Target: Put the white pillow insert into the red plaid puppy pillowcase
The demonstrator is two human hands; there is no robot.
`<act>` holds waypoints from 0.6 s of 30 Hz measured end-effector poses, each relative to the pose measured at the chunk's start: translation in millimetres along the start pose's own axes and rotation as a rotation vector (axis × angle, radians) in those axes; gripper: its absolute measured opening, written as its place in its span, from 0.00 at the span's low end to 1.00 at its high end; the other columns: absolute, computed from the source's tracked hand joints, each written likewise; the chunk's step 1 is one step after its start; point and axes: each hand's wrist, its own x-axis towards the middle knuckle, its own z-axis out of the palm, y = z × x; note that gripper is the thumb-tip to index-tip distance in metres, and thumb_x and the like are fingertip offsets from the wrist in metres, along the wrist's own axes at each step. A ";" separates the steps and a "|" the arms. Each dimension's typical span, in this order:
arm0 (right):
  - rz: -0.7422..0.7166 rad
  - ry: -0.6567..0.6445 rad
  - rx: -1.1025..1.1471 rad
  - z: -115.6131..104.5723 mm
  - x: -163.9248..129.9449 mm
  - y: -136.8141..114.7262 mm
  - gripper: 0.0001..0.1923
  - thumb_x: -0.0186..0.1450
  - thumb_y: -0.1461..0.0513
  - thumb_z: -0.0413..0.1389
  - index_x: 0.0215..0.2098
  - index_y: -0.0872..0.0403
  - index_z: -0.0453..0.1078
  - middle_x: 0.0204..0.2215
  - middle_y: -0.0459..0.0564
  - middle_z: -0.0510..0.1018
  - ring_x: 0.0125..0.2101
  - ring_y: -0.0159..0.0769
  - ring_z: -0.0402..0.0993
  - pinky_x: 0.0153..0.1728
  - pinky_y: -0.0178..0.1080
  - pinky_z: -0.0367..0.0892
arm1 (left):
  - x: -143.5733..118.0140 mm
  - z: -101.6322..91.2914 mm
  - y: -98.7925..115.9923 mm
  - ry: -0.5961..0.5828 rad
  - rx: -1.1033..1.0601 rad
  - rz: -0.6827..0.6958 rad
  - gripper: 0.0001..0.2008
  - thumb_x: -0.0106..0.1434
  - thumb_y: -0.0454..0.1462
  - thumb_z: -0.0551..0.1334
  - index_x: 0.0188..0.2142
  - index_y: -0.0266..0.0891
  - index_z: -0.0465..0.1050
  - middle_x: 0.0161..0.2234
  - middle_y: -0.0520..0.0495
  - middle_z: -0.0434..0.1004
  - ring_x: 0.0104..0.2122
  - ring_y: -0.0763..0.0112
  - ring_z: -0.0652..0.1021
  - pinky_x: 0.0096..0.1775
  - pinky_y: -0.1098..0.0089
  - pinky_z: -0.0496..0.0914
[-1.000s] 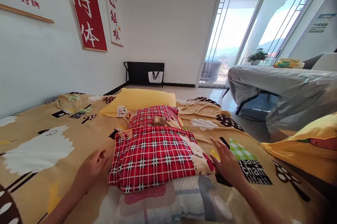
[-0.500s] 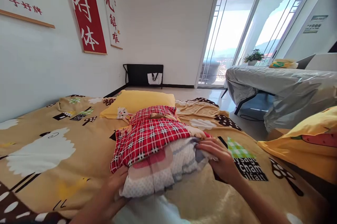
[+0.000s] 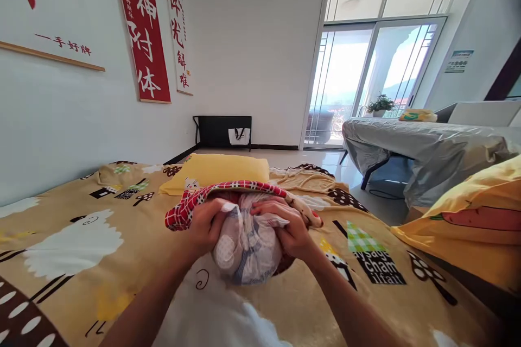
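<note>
Gripping a bunched pale patterned cloth [image 3: 244,246] with left hand [image 3: 205,226] and right hand [image 3: 290,230] clenched tight, red plaid blanket [image 3: 191,207] draped above, tan cartoon bedspread [image 3: 81,238] beneath

Left hand [image 3: 205,226] and right hand [image 3: 290,230] raised close together at centre, fingers curled shut, both forearms extended forward
</note>
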 end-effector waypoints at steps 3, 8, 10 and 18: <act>0.129 -0.037 0.081 23.1 0.4 1.1 0.09 0.64 0.66 0.49 0.34 0.53 0.71 0.31 0.48 0.77 0.32 0.34 0.71 0.37 0.37 0.65 | -6.2 15.4 3.4 -0.233 -0.008 -0.100 0.13 0.70 0.39 0.50 0.28 0.39 0.62 0.23 0.52 0.67 0.23 0.75 0.67 0.28 0.73 0.62; 0.257 0.025 0.139 52.2 -7.3 11.9 0.07 0.65 0.65 0.48 0.33 0.54 0.67 0.29 0.46 0.73 0.31 0.32 0.67 0.36 0.35 0.63 | -22.7 28.0 4.6 -0.262 -0.138 -0.259 0.14 0.72 0.43 0.46 0.33 0.40 0.62 0.26 0.52 0.67 0.26 0.72 0.69 0.30 0.71 0.64; 0.283 0.089 0.109 59.0 -10.5 12.7 0.05 0.63 0.66 0.50 0.36 0.54 0.67 0.30 0.46 0.73 0.31 0.31 0.67 0.36 0.34 0.63 | -26.6 29.5 6.4 -0.246 -0.180 -0.249 0.16 0.70 0.49 0.48 0.39 0.39 0.64 0.30 0.49 0.71 0.29 0.69 0.72 0.33 0.69 0.67; 0.173 0.294 -0.173 64.6 -32.8 9.5 0.15 0.59 0.69 0.51 0.44 0.53 0.63 0.37 0.49 0.74 0.37 0.35 0.72 0.40 0.37 0.70 | -26.7 46.4 9.4 -0.315 -0.131 -0.406 0.15 0.67 0.41 0.51 0.41 0.40 0.76 0.37 0.45 0.80 0.42 0.61 0.79 0.48 0.63 0.71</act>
